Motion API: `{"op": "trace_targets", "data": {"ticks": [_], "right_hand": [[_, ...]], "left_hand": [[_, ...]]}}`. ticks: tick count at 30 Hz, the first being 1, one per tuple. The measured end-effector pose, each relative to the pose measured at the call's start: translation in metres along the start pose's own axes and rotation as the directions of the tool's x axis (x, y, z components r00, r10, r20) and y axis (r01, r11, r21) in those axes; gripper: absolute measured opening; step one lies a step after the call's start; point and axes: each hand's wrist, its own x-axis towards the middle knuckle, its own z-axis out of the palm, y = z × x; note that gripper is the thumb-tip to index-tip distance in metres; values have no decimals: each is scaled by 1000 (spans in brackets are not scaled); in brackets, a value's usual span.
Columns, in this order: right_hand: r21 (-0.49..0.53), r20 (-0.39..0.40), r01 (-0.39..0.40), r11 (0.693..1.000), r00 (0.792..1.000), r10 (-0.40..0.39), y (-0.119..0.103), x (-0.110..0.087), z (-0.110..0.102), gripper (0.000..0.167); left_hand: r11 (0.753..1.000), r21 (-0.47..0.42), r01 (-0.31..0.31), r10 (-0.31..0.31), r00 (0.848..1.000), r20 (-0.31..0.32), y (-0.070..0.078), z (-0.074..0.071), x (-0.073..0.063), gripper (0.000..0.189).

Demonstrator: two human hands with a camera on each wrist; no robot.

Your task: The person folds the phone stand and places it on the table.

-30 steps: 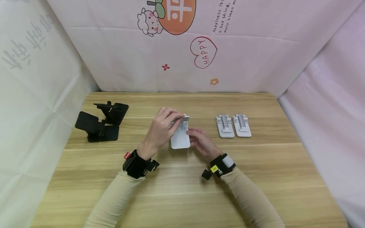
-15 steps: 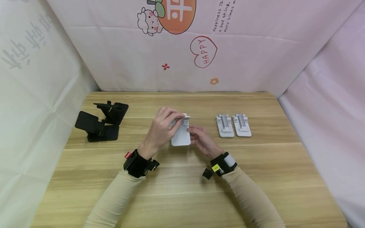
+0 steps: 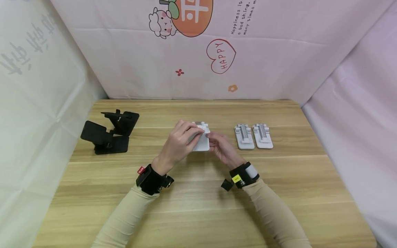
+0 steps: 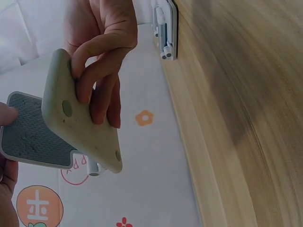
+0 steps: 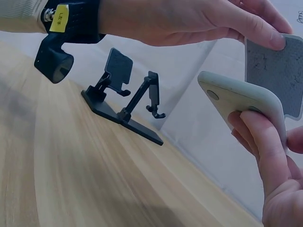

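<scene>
A white folding phone stand (image 3: 202, 144) is held between both hands above the middle of the table. My left hand (image 3: 179, 143) pinches its hinged upper plate; in the left wrist view the thumb presses the grey textured pad (image 4: 33, 132) of that plate. With my right hand (image 3: 224, 150) I grip the base (image 4: 80, 120) from its right side, several fingers curled against the underside, where small round feet show. In the right wrist view the plate stands at an angle to the base (image 5: 244, 92). My left hand covers part of the stand in the head view.
Two folded white phone stands (image 3: 244, 137) lie side by side to the right. On the left, black phone stands (image 3: 111, 132) stand unfolded. The wooden table (image 3: 198, 213) ends at a printed cloth backdrop (image 3: 139, 62).
Both hands have carried the white stand slightly away from me and to the right. Its base has tipped, and its upper plate has swung toward the far side.
</scene>
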Motion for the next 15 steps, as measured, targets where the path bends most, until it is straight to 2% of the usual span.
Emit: {"op": "trace_targets", "data": {"ticks": [6,15], "right_hand": [[50,1,-8,999,1000,8,-5,-1,3,33],[62,-31,-12,998,999,14,-10,-1,3,35]], "left_hand": [[1000,23,-18,18,1000,10,1,2,-3,15],[999,45,-27,25,999,34,1,7,-9,16]]}}
